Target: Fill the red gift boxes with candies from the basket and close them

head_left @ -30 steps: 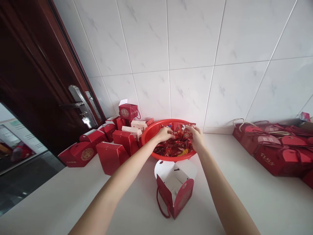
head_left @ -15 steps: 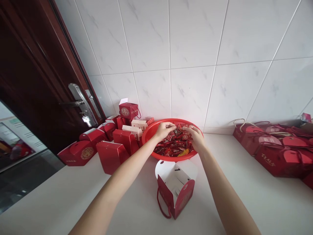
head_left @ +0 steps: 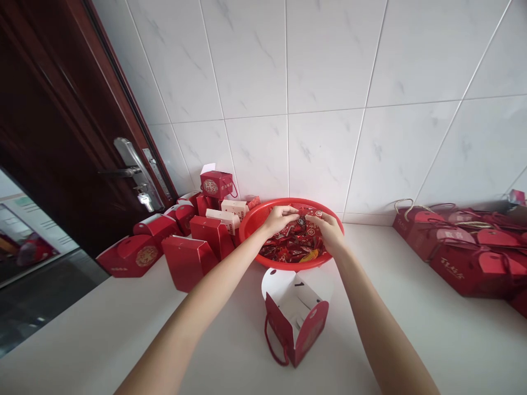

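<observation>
A red oval plastic basket [head_left: 247, 233] holds many shiny red wrapped candies [head_left: 284, 249]. My left hand [head_left: 281, 220] is over its left side, with thumb and fingers pinched together above the candies; whatever lies between the fingertips is too small to make out. At the right side, the fingers of my right hand [head_left: 329, 233] close on a red wrapped candy [head_left: 314, 226] with pale printing. Between my forearms, nearer to me, stands a red gift box [head_left: 310, 334] with its white-lined top flaps open and a red cord handle hanging on its left.
Several red boxes [head_left: 187, 266] stand at the left, beside cream boxes [head_left: 222, 218]; one small box [head_left: 216, 185] sits on top. More red corded boxes [head_left: 465, 269] are grouped at the right. Behind is a tiled wall [head_left: 321, 153]; a dark door [head_left: 74, 99] is at the left.
My hands have dipped slightly deeper among the candies, and the left fingertips have moved a little right. The open gift box has stayed in place.
</observation>
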A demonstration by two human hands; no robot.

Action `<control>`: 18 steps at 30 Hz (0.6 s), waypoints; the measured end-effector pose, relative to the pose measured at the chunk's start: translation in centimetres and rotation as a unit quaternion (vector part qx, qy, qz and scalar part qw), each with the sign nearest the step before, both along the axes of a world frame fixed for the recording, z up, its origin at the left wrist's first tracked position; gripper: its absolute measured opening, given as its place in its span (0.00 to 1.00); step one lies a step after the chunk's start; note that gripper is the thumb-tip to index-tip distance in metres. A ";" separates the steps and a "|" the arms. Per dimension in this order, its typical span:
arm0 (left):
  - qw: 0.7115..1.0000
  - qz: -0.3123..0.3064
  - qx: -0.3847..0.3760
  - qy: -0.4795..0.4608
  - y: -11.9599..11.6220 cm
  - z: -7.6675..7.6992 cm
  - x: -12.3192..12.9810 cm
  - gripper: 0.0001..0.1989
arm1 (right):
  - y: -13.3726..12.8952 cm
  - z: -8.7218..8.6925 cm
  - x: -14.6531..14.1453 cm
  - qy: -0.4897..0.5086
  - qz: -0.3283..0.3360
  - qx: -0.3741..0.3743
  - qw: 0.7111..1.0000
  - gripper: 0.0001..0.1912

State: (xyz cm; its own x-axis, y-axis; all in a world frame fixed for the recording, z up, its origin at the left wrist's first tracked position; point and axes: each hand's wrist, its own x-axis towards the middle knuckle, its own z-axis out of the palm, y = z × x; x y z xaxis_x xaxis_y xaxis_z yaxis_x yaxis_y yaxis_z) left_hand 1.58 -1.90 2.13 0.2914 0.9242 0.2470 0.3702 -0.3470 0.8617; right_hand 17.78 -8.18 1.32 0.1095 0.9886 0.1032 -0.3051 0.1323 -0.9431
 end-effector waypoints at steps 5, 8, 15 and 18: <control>0.977 0.172 0.041 0.120 0.6 -0.2 -0.8 0.09 | 0.7 -0.6 0.0 0.005 -0.049 0.004 0.999 0.11; 0.967 0.179 0.067 0.169 0.5 -0.3 -1.2 0.12 | 1.0 -0.9 0.1 0.017 -0.054 0.014 0.998 0.11; 0.896 -0.228 -0.092 0.368 -0.8 -1.0 0.1 0.16 | 1.0 -1.0 0.1 0.009 -0.067 0.026 0.997 0.09; 0.896 -0.274 -0.103 0.334 -0.9 -1.1 0.4 0.31 | 1.0 -1.0 0.1 0.009 -0.067 0.029 0.997 0.10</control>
State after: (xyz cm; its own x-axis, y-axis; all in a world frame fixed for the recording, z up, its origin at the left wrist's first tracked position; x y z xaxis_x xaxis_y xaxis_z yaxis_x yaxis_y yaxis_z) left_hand 1.99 -2.83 1.00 0.7348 0.6025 -0.3116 0.6500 -0.4941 0.5774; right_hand 17.86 -7.16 0.35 0.2435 0.9572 0.1564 -0.2980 0.2273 -0.9271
